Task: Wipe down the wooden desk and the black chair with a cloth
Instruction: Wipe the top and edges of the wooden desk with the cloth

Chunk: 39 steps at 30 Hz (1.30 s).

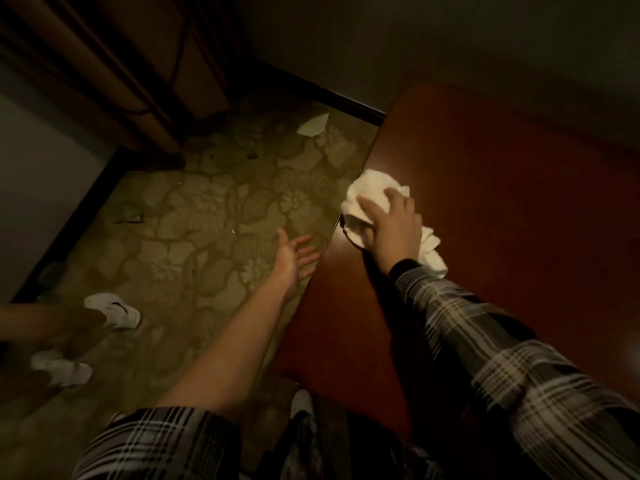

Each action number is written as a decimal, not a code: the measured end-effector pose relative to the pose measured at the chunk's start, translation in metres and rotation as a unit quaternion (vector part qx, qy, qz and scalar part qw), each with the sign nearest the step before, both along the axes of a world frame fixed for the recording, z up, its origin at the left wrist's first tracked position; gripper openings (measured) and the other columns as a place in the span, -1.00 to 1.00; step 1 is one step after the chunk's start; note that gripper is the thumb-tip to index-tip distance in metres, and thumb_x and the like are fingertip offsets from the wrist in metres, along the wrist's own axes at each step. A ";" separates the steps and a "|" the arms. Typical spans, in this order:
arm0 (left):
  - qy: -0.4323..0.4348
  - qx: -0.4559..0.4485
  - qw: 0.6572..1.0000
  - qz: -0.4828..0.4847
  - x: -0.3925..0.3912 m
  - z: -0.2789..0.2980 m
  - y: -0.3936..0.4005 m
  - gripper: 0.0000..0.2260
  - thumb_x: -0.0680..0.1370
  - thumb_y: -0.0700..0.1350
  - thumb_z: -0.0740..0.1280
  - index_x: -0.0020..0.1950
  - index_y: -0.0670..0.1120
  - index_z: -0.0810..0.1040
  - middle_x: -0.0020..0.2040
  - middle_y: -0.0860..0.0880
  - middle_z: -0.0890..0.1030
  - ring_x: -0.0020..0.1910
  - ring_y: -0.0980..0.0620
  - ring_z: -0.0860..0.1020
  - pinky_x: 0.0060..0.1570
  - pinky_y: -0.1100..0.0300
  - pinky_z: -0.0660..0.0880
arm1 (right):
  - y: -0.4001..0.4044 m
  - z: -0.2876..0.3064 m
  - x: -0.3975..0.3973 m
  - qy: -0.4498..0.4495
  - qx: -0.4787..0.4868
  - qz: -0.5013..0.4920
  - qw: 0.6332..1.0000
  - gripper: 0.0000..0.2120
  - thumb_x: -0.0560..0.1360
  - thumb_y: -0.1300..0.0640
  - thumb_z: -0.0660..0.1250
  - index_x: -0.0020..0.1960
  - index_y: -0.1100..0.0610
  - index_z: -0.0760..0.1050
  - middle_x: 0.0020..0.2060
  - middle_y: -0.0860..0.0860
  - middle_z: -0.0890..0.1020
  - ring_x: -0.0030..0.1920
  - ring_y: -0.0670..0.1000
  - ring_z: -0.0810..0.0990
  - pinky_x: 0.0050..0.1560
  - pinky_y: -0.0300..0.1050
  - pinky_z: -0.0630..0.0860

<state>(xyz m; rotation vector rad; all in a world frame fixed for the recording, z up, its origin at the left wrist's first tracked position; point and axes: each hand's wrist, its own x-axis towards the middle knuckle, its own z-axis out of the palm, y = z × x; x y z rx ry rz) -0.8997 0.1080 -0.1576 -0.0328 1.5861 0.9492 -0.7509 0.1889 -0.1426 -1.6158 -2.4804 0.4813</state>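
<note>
The reddish-brown wooden desk (502, 202) fills the right half of the head view. A crumpled white cloth (370, 188) lies on its left edge. My right hand (391, 220) presses down on the cloth with spread fingers. My left hand (294, 254) hangs open, palm up, just off the desk's left edge, over the carpet and holding nothing. The black chair is not in view.
A patterned green carpet (207, 220) covers the floor to the left. On it lie a white scrap of paper (313, 125) and small bits of litter. Another person's legs in white socks (114, 308) stand at the left. Dark wooden furniture (121, 64) stands at the back left.
</note>
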 end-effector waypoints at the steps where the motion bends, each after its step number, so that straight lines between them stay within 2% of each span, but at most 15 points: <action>1: 0.008 -0.004 1.000 -0.002 -0.002 0.002 -0.008 -0.31 0.59 0.23 -0.31 0.40 -0.13 0.37 0.37 -0.21 0.41 0.33 -0.12 0.41 0.23 0.05 0.28 | -0.014 0.000 -0.002 0.007 -0.001 -0.001 1.000 -0.50 0.38 0.20 0.41 0.31 -0.03 0.49 0.34 0.21 0.38 0.29 0.25 0.32 0.10 0.07 0.30; 4: 0.061 -0.015 0.998 0.005 -0.011 0.008 -0.037 -0.30 0.61 0.18 -0.31 0.36 -0.18 0.42 0.33 -0.23 0.45 0.32 -0.14 0.42 0.37 -0.01 0.16 | -0.060 0.003 -0.009 0.021 -0.032 -0.019 0.999 -0.50 0.35 0.21 0.45 0.27 0.00 0.52 0.31 0.25 0.41 0.27 0.28 0.35 0.10 0.12 0.33; 8: 0.097 -0.011 0.995 0.024 -0.022 0.019 -0.087 -0.31 0.63 0.14 -0.30 0.34 -0.25 0.43 0.32 -0.26 0.45 0.32 -0.16 0.40 0.16 0.11 0.21 | -0.152 0.009 -0.025 0.032 -0.073 0.025 0.996 -0.47 0.27 0.21 0.51 0.22 -0.01 0.56 0.27 0.26 0.46 0.24 0.31 0.40 0.08 0.15 0.38; 11: 0.105 0.007 0.993 0.047 -0.024 0.026 -0.127 -0.34 0.64 0.12 -0.28 0.34 -0.26 0.42 0.32 -0.26 0.45 0.32 -0.17 0.40 0.14 0.15 0.23 | -0.232 0.011 -0.038 0.052 -0.097 0.030 0.993 -0.47 0.19 0.21 0.57 0.14 -0.02 0.60 0.23 0.25 0.50 0.19 0.32 0.46 0.03 0.13 0.44; 13: 0.109 0.031 0.992 0.056 -0.021 0.031 -0.151 -0.37 0.65 0.09 -0.25 0.35 -0.29 0.40 0.32 -0.28 0.44 0.31 -0.18 0.41 0.10 0.19 0.26 | -0.271 0.019 -0.043 0.082 -0.139 0.009 0.987 -0.51 0.27 0.20 0.53 0.17 -0.06 0.58 0.28 0.18 0.45 0.25 0.27 0.41 0.13 0.09 0.42; 15: 0.105 0.047 0.992 0.059 -0.017 0.032 -0.170 -0.39 0.66 0.08 -0.23 0.34 -0.31 0.39 0.32 -0.29 0.44 0.27 -0.16 0.44 0.08 0.19 0.33 | -0.283 0.020 -0.042 0.137 -0.219 -0.035 0.966 -0.57 0.39 0.20 0.43 0.23 -0.07 0.54 0.32 0.08 0.39 0.34 0.14 0.32 0.28 -0.04 0.33; 16: 0.104 0.052 0.991 0.063 -0.014 0.032 -0.178 -0.39 0.66 0.07 -0.22 0.34 -0.32 0.39 0.31 -0.30 0.44 0.23 -0.15 0.45 0.03 0.19 0.37 | -0.281 0.023 -0.039 0.164 -0.245 -0.052 0.954 -0.59 0.40 0.22 0.41 0.21 -0.06 0.56 0.29 0.06 0.44 0.32 0.10 0.34 0.30 -0.09 0.32; 18: 0.104 0.056 0.991 0.070 -0.009 0.033 -0.189 -0.41 0.67 0.04 -0.21 0.33 -0.34 0.39 0.31 -0.31 0.44 0.12 -0.10 0.46 -0.15 0.29 0.39 | -0.266 0.037 -0.026 0.261 -0.271 -0.085 0.923 -0.63 0.38 0.27 0.42 0.13 -0.03 0.60 0.17 0.06 0.57 0.21 0.07 0.49 0.25 -0.16 0.39; 21: 0.117 0.059 0.991 0.038 0.002 0.036 -0.190 -0.43 0.67 0.01 -0.20 0.33 -0.35 0.39 0.30 -0.31 0.45 -0.04 -0.05 0.51 -0.23 0.37 0.39 | -0.237 0.069 0.008 0.378 -0.288 -0.148 0.867 -0.63 0.40 0.38 0.40 0.13 0.06 0.55 0.07 0.04 0.58 0.08 -0.02 0.52 0.03 -0.41 0.43; 24: 0.121 0.037 0.992 0.001 0.019 0.041 -0.177 -0.48 0.68 0.02 -0.15 0.33 -0.31 0.40 0.31 -0.26 0.45 0.22 -0.17 0.46 0.07 0.25 0.33 | -0.197 0.077 0.048 0.355 -0.246 -0.196 0.880 -0.66 0.42 0.37 0.39 0.17 0.17 0.56 0.06 0.05 0.58 0.08 0.01 0.53 0.03 -0.28 0.40; 26: 0.141 0.013 0.990 -0.019 0.028 0.040 -0.166 -0.54 0.67 0.04 -0.06 0.37 -0.23 0.36 0.32 -0.18 0.43 0.30 -0.15 0.40 0.25 0.13 0.31 | -0.168 0.072 0.071 0.335 -0.218 -0.228 0.888 -0.69 0.42 0.36 0.39 0.15 0.21 0.58 0.07 0.10 0.60 0.12 0.06 0.55 0.02 -0.29 0.39; 28: 0.209 -0.018 0.975 -0.069 0.036 0.036 -0.154 -0.59 0.66 0.00 0.03 0.42 -0.19 0.28 0.32 -0.10 0.40 0.34 -0.12 0.35 0.29 0.10 0.26 | -0.141 0.067 0.090 0.319 -0.206 -0.267 0.886 -0.70 0.44 0.32 0.38 0.17 0.20 0.57 0.06 0.05 0.58 0.11 0.03 0.54 -0.02 -0.33 0.37; 31: 0.301 -0.059 0.941 -0.145 0.046 0.033 -0.133 -0.54 0.65 -0.02 0.09 0.51 -0.16 0.15 0.47 -0.17 0.22 0.44 -0.14 0.20 0.34 0.10 0.12 | -0.096 0.064 0.108 0.304 -0.168 -0.296 0.890 -0.70 0.45 0.25 0.39 0.18 0.16 0.57 0.14 0.07 0.59 0.13 0.02 0.54 0.03 -0.28 0.40; 35: 0.318 -0.069 0.919 -0.220 0.060 0.031 -0.094 -0.48 0.65 0.05 0.06 0.55 -0.10 0.01 0.53 -0.15 0.06 0.50 -0.13 0.03 0.43 0.02 -0.03 | -0.040 0.065 0.109 0.250 -0.128 -0.235 0.931 -0.69 0.45 0.25 0.36 0.18 0.08 0.58 0.20 0.08 0.57 0.23 0.05 0.50 0.18 -0.24 0.38; 39: 0.317 -0.105 0.900 -0.280 0.068 0.025 -0.071 -0.46 0.64 0.14 -0.03 0.55 -0.01 -0.10 0.55 -0.09 -0.05 0.52 -0.09 -0.09 0.43 -0.09 -0.15 | 0.002 0.049 0.101 0.118 -0.085 -0.128 0.981 -0.68 0.43 0.25 0.33 0.15 0.00 0.60 0.20 0.07 0.54 0.25 0.12 0.43 0.22 -0.10 0.34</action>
